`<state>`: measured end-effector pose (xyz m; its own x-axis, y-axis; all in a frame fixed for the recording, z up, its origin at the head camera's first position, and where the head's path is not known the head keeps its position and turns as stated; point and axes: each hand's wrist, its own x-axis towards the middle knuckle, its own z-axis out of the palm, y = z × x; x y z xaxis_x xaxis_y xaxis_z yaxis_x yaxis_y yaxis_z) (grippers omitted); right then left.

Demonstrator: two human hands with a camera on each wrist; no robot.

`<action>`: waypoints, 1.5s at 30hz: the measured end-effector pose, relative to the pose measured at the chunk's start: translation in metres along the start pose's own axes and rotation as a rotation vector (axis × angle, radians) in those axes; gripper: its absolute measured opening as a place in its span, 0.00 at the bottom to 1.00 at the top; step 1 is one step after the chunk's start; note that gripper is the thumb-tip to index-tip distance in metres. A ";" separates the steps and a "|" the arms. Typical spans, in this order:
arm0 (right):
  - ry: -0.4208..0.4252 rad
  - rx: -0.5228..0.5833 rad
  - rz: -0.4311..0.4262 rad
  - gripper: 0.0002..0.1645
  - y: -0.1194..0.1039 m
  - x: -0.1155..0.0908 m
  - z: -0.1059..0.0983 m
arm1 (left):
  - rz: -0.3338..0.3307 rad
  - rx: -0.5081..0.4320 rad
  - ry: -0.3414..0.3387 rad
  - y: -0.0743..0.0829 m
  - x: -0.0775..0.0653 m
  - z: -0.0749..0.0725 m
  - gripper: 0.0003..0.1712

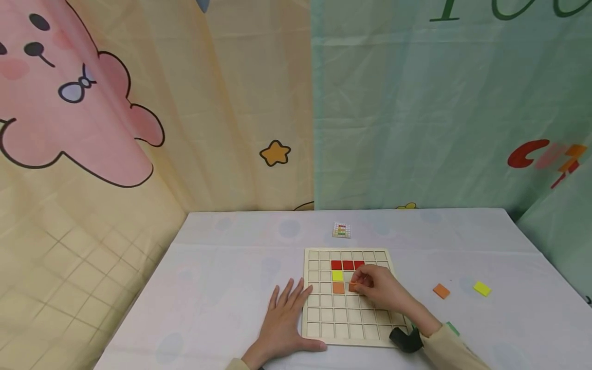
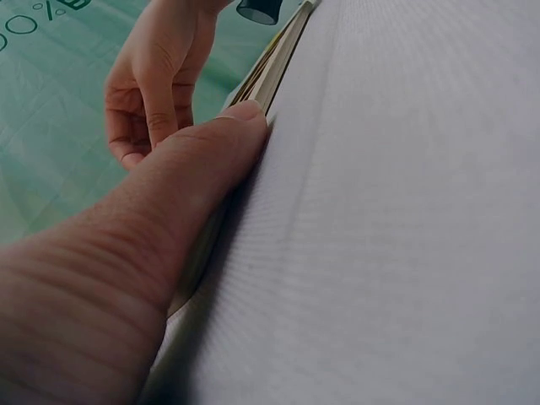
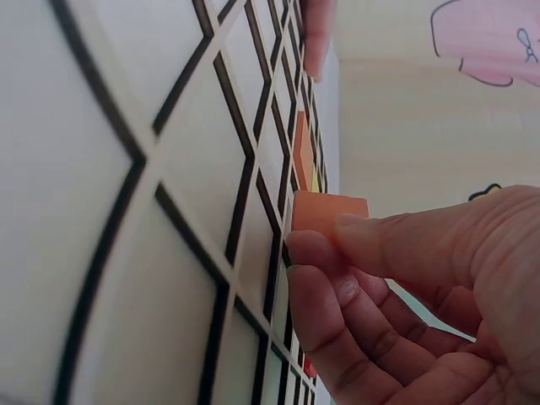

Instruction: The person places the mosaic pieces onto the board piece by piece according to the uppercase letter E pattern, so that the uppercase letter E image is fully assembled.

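In the head view my right hand (image 1: 381, 289) pinches an orange square tile (image 3: 325, 213) between thumb and fingers, just over the middle of a pale wooden grid board (image 1: 347, 329). Several tiles lie in its cells: a row of red tiles (image 1: 348, 265), a yellow tile (image 1: 337, 276) below the leftmost red, and an orange tile (image 1: 338, 288) under the yellow one. My left hand (image 1: 284, 324) is spread at the board's left edge, fingertips touching the rim and thumb stretched along the near left corner. The left wrist view shows that thumb (image 2: 202, 152) against the board's side.
Right of the board lie a loose orange tile (image 1: 441, 291) and a yellow tile (image 1: 482, 288). A green piece (image 1: 452, 329) shows partly beside the right sleeve. A small printed pattern card (image 1: 341, 230) lies behind the board. Printed curtains (image 1: 240, 103) hang behind the white table (image 1: 222, 288).
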<state>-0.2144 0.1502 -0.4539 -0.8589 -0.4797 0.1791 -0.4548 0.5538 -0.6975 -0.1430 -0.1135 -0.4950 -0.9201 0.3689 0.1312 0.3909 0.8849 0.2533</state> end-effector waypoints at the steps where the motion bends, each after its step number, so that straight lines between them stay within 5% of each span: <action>1: -0.004 0.002 -0.002 0.07 0.000 0.001 0.001 | 0.004 0.000 0.006 0.000 0.000 0.000 0.70; 24: 0.056 -0.186 0.083 0.09 -0.007 0.005 0.005 | 0.015 -0.011 0.012 0.000 -0.001 0.000 0.69; 38: 0.068 -0.228 0.154 0.12 -0.011 0.004 0.009 | -0.011 -0.017 -0.018 0.000 0.001 -0.001 0.69; 45: 0.060 -0.217 0.117 0.08 -0.006 -0.005 0.003 | 0.001 -0.036 -0.012 0.000 0.001 -0.001 0.69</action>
<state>-0.2063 0.1475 -0.4522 -0.9182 -0.3660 0.1518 -0.3859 0.7393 -0.5518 -0.1433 -0.1132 -0.4940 -0.9199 0.3733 0.1202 0.3922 0.8736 0.2880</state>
